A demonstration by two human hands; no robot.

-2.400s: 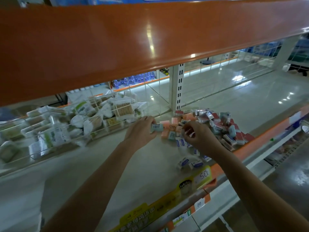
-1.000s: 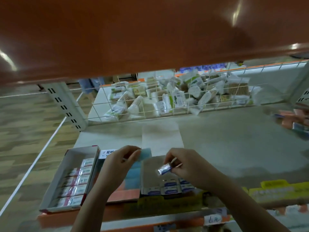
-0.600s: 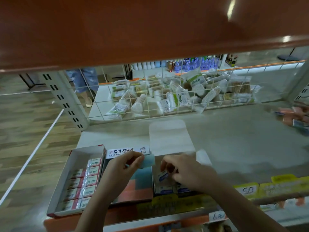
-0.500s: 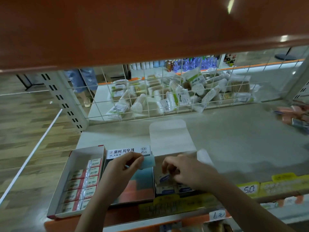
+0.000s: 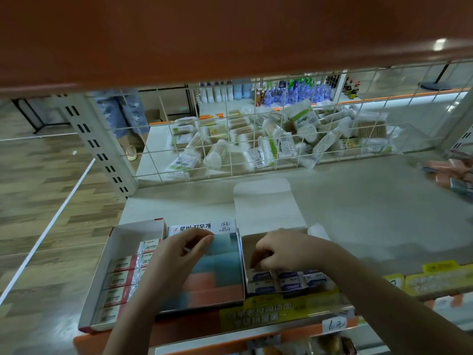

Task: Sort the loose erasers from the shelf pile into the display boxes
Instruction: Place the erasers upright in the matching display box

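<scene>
Three display boxes stand side by side at the shelf's front. The left box holds red-and-white erasers. My left hand pinches a light blue eraser at the back of the middle box, which holds blue and orange erasers. My right hand reaches into the right box, fingers curled downward just behind a row of white-and-blue erasers. Anything under those fingers is hidden. The loose eraser pile lies blurred at the far right edge.
The right box's white lid flap lies open on the grey shelf. A wire grid fences off packs of cotton swabs behind. An orange upper shelf hangs low overhead. Someone's legs stand beyond the shelving.
Both hands came from the pile on the right to the boxes. The left one lowered the blue eraser into the middle box; the right one sank into the right box and its eraser went out of sight.
</scene>
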